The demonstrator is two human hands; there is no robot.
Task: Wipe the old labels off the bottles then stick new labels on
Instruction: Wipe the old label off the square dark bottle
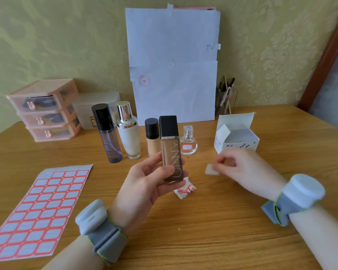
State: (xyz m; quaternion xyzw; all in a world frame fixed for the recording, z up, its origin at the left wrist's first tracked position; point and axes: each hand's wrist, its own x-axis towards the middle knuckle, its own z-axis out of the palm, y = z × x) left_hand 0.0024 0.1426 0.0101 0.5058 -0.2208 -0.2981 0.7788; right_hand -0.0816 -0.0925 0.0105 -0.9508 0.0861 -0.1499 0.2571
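My left hand (144, 184) grips a square brown foundation bottle (171, 151) with a black cap, held upright above the table. To its right, my right hand (240, 170) pinches a small white wipe pad (211, 169) just above the table. Behind stand a purple bottle (107, 133), a white bottle (128, 131) with a silver cap, a beige bottle (152, 137) with a black cap, and a small clear perfume bottle (188, 142) bearing a red-edged label. A sheet of red-edged labels (37, 209) lies at the left. Crumpled label scraps (184, 190) lie under the held bottle.
An open white box of wipes (236, 133) stands at the right. Pink drawers (45, 110) and a frosted container (94, 108) are at the back left. White paper (174, 65) leans against the wall, beside a clear pen holder (225, 98).
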